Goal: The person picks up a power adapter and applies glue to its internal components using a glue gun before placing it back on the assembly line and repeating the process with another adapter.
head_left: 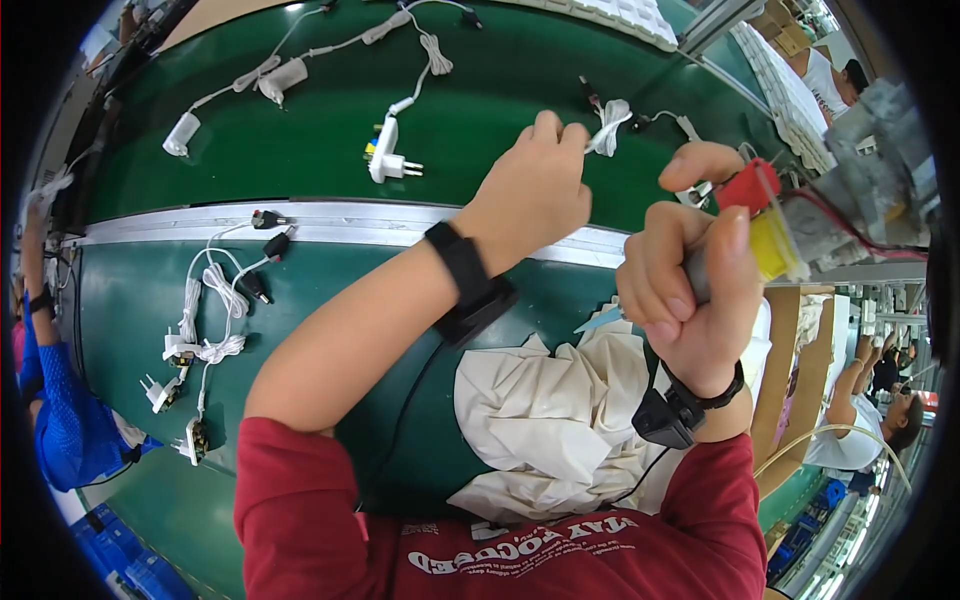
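My left hand [535, 185] is closed above the far green surface, at a bundled white cable [612, 122] that comes out by its fingertips. Whether more is inside that fist is hidden. My right hand [700, 260] wraps round a grey handle, and a light-blue pointed tip [600, 320] sticks out below its fingers. The index finger and thumb are beside a red and yellow wrapped part [768, 240], which seems to join the handle. Left of my left hand lies a white plug adapter [390, 155] with its pins to the right and a yellow piece on it.
More corded adapters [180, 133] lie along the far green surface [300, 160]. Several opened adapters with tied cables [215, 310] rest on the near green table [330, 280]. Crumpled cream cloth [550, 400] lies before me. A grey machine part [880, 160] overhangs at right. People work on both sides.
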{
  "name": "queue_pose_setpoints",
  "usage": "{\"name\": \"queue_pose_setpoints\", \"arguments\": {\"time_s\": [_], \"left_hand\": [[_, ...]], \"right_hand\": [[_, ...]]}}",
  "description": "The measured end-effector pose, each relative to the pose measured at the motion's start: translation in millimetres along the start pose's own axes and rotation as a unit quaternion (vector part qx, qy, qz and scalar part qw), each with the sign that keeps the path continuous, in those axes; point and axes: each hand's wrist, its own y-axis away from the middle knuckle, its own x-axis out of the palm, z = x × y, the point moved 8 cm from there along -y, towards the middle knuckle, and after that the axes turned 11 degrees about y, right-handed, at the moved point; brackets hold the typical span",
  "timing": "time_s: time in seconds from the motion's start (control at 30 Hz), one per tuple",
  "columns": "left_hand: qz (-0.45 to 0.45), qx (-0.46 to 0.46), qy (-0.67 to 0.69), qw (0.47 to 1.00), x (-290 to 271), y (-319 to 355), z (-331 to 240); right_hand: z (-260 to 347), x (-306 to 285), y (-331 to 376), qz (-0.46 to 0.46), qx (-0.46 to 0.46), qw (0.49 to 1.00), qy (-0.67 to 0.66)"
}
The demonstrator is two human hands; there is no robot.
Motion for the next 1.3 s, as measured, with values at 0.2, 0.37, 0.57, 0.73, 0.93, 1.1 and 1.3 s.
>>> {"name": "queue_pose_setpoints", "arguments": {"time_s": [0.2, 0.37, 0.57, 0.73, 0.93, 1.1, 1.3], "left_hand": [[-0.03, -0.017, -0.04, 0.999, -36.1, -6.1, -4.1], [-0.153, -0.015, -0.322, 0.934, -125.6, 55.6, 46.0], [-0.097, -0.012, -0.153, 0.983, -91.7, 60.7, 41.2], [-0.011, -0.256, 0.184, 0.949, -89.7, 49.9, 16.9], [0.001, -0.412, 0.568, 0.712, -19.0, 114.4, -15.7], [0.13, -0.372, 0.738, 0.548, 24.8, 136.1, -55.1], [0.121, -0.302, 0.749, 0.577, 18.3, 135.9, -62.5]], "right_hand": [[2.4, -5.0, -3.1, -0.008, -0.002, 1.0, -0.006], [1.3, -4.6, -4.0, -0.029, 0.019, 0.996, -0.085], [0.4, -1.1, -4.4, -0.022, 0.014, 0.997, -0.074], [3.1, -8.1, -5.6, -0.047, 0.013, 0.997, -0.061], [7.2, -6.8, -10.3, -0.059, 0.017, 0.998, 0.017], [3.8, -5.3, -13.1, -0.066, 0.001, 0.997, 0.03], [0.7, 2.7, -12.8, -0.026, -0.02, 0.999, 0.025]]}}
